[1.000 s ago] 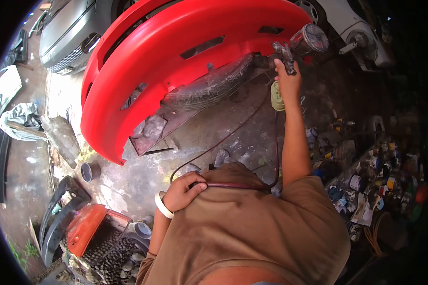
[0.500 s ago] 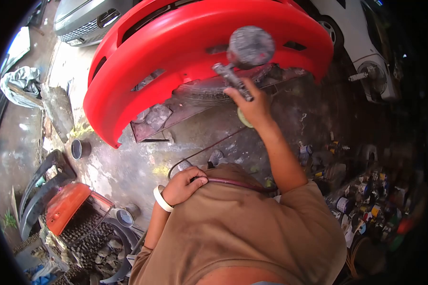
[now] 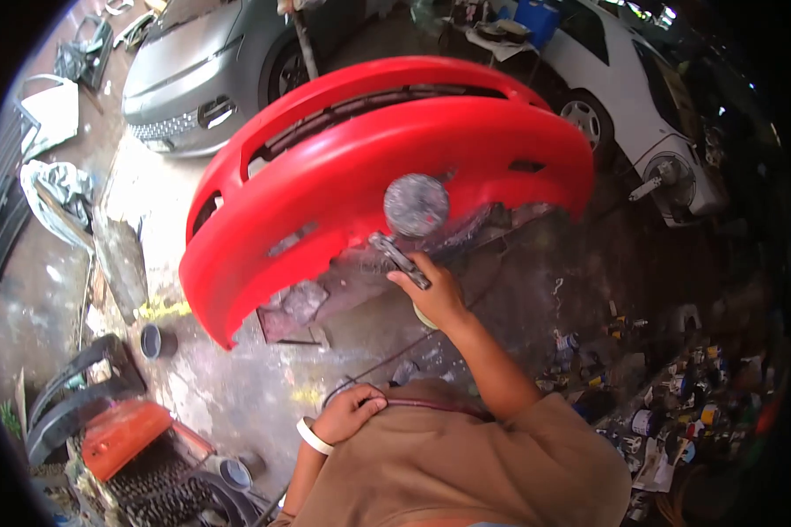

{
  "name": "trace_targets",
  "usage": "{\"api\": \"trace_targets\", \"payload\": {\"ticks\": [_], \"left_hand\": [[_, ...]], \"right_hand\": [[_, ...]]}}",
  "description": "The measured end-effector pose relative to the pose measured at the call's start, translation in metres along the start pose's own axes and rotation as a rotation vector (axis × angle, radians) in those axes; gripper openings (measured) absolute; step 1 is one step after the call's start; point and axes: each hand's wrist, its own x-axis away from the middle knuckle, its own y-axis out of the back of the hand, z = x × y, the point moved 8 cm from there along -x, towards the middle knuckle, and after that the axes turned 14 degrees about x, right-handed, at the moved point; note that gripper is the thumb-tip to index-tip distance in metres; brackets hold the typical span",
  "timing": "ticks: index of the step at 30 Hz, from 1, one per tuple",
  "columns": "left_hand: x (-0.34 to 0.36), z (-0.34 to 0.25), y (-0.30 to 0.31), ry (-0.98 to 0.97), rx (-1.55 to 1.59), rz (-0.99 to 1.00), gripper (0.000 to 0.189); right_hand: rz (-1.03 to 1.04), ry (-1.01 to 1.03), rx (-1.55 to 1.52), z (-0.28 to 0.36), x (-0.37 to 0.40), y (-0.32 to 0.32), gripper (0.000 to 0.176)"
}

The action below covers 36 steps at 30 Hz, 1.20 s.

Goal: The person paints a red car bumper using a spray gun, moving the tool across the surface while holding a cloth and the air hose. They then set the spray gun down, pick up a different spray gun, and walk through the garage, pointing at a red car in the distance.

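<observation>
My right hand [image 3: 438, 294] is wrapped round a paint spray gun [image 3: 401, 261] with a round, grey-smeared cup [image 3: 416, 205] on top. The gun is in front of a glossy red car bumper [image 3: 325, 167], near the middle of its lower edge; the cup hides part of the bumper. A wristband-like pale ring shows partly below that hand. At my waist, the closed left hand [image 3: 350, 415] holds a dark reddish hose [image 3: 435, 406] against my brown shirt. A white band [image 3: 314, 436] circles the left wrist.
Behind the bumper stand a grey car [image 3: 185, 79] and a white car [image 3: 611, 75]. Paint cans and bottles [image 3: 650, 422] crowd the floor at right. At left are a small dark bucket [image 3: 156, 342], an orange panel [image 3: 127, 435] and black bumper pieces [image 3: 79, 386].
The view has tilted up, showing more of the cars and the bumper's top. My right hand and the spray gun have shifted left along the bumper. The left hand stays at the waist.
</observation>
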Motion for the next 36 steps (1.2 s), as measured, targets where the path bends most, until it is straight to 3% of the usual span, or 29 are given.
{"api": "trace_targets", "payload": {"ticks": [5,12,17,20,24,27,30,36], "left_hand": [[-0.014,-0.004,-0.007,-0.015,-0.017,0.092,0.021],[-0.017,-0.003,-0.002,0.030,-0.011,0.184,0.022],[-0.004,-0.004,0.022,0.082,0.065,0.145,0.022],[-0.006,0.011,0.053,-0.011,0.111,-0.014,0.023],[0.003,0.000,0.085,-0.230,0.150,-0.417,0.053],[0.002,0.020,0.101,-0.163,0.169,-0.452,0.071],[0.005,0.046,0.116,0.016,0.361,-0.470,0.077],[-0.007,0.043,0.125,-0.157,0.265,-0.412,0.065]], "right_hand": [[-0.208,-0.175,-0.087,-0.032,0.021,0.047,0.040],[-0.270,-0.273,0.017,-0.052,0.034,0.062,0.044],[-0.143,-0.208,0.031,-0.028,0.028,0.015,0.051],[0.044,-0.157,0.022,0.004,0.032,-0.023,0.057],[0.322,0.007,-0.139,0.046,0.066,-0.091,0.063],[0.646,0.066,0.033,0.076,0.099,-0.125,0.062],[0.483,0.242,0.012,0.086,0.120,-0.140,0.059],[0.558,0.193,0.101,0.087,0.146,-0.155,0.053]]}}
